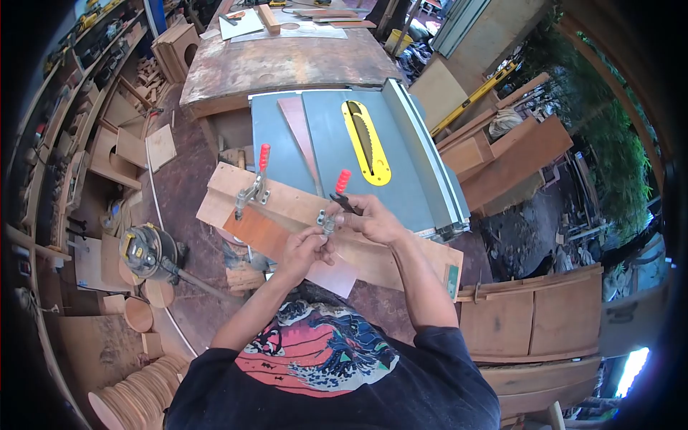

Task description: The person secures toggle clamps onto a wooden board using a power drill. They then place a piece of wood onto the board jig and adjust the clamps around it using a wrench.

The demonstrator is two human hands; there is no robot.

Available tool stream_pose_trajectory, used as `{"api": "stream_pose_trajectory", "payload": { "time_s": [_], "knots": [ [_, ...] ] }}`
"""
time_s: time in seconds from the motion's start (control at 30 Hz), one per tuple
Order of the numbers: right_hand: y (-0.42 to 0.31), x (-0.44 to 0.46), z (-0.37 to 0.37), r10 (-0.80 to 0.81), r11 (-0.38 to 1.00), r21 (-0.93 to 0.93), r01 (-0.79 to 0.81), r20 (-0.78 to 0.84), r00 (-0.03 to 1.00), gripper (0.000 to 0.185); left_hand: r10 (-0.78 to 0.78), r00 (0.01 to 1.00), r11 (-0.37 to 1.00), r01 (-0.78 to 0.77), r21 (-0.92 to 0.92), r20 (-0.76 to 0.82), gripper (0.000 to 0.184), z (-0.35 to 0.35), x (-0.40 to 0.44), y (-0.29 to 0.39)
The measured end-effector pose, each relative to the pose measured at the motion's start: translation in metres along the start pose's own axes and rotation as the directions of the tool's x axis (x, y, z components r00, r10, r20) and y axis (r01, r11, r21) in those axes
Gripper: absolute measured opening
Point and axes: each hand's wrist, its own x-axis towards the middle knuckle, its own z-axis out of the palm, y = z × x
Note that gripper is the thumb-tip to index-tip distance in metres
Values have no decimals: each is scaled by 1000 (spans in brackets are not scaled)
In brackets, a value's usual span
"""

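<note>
A wooden board jig (401,261) lies across the front of the table saw, with two red-handled toggle clamps on it. The left toggle clamp (252,192) stands over a reddish-brown wood strip (261,233). At the right toggle clamp (342,180), my left hand (307,252) pinches the metal spindle end. My right hand (373,221) is closed around a black-handled hand tool (345,204) beside that same clamp; its working end is hidden by my fingers. A pale thin piece (335,276) sticks out beneath my hands.
Beyond the jig is the grey saw table (276,136) with a yellow blade insert (383,168), a raised-looking blade slot and a fence (423,150) on the right. A tapered wood strip (297,129) lies on it. A shop vacuum (149,247) stands left, near stacked wooden discs (136,394).
</note>
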Motion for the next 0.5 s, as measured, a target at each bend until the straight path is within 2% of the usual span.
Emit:
{"api": "stream_pose_trajectory", "payload": {
  "time_s": [0.2, 0.3, 0.4, 0.5],
  "knots": [
    [2, -4, 3, 61, 998, 3, -61, -56, 997, 25, -19, 999, 998, 21, -53, 47, 25, -2, -2, 2],
    [8, 0, 2, 63, 998, 9, -62, -58, 996, 23, -28, 1000, 999, 28, -21, 14, 28, -3, -1, 0],
    [8, 2, 3, 38, 999, 21, -37, -74, 996, 20, 33, 999, 994, -31, 102, -16, 28, -1, -4, 2],
    [15, 6, 0, 37, 999, -34, -39, -64, 997, 18, 139, 984, 925, -89, 368, -110, 26, 1, -7, 5]
  ]
}}
